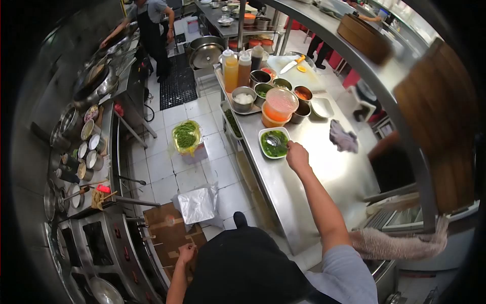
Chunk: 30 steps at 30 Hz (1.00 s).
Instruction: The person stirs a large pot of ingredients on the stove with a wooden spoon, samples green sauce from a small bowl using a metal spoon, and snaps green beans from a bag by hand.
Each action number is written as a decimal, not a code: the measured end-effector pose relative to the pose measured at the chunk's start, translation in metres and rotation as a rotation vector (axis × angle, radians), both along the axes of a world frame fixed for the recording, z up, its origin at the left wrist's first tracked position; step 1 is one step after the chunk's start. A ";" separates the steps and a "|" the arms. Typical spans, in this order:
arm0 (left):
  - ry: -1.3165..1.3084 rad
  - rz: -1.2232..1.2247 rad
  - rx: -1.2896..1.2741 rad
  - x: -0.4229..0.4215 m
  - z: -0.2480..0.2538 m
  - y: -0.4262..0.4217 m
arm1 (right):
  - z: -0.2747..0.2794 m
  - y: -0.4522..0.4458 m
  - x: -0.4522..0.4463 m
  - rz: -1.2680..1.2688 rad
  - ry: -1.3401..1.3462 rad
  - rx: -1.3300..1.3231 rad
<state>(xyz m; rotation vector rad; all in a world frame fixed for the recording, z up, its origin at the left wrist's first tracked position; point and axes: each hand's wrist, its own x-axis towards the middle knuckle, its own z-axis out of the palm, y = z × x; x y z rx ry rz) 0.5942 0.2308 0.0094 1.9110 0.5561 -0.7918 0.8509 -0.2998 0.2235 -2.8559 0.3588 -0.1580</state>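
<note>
My right hand is closed on the handle of a spoon, whose bowl rests in the green sauce of a square white dish. Just behind the dish, stacked round containers hold pink and orange contents. A crumpled grey cloth lies to the right on the steel table. My left hand hangs low at my left side, above flattened cardboard, with its fingers curled; whether anything is in them is too small to tell.
Squeeze bottles, sauce pots and a cutting board with a knife stand at the table's back. A greens bin and foil-covered box are on the floor. Stoves line the left; a co-worker stands there.
</note>
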 end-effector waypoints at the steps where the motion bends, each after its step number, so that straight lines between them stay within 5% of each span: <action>1: 0.013 -0.015 -0.011 -0.005 -0.010 -0.001 | -0.002 0.001 0.000 0.014 0.037 -0.013; 5: -0.162 -0.125 0.220 -0.018 -0.037 0.008 | -0.021 -0.005 -0.005 0.045 0.076 0.049; 8: 0.049 0.004 0.069 -0.012 0.004 0.009 | -0.017 -0.016 -0.006 0.009 0.063 0.235; 11: -0.008 -0.064 0.240 -0.001 0.036 0.009 | -0.017 -0.033 -0.004 -0.037 0.078 0.451; 17: 0.103 0.016 0.034 -0.008 -0.072 0.075 | 0.042 -0.031 -0.015 -0.117 0.164 0.613; 20: 0.155 0.011 -0.010 0.014 -0.065 0.085 | 0.068 -0.032 -0.017 -0.112 0.172 0.630; 24: 0.132 0.022 -0.066 0.059 0.017 0.057 | 0.118 -0.019 -0.017 -0.010 0.214 0.648; 30: 0.123 0.022 -0.076 0.062 0.017 0.070 | 0.225 0.038 -0.017 0.241 0.338 0.780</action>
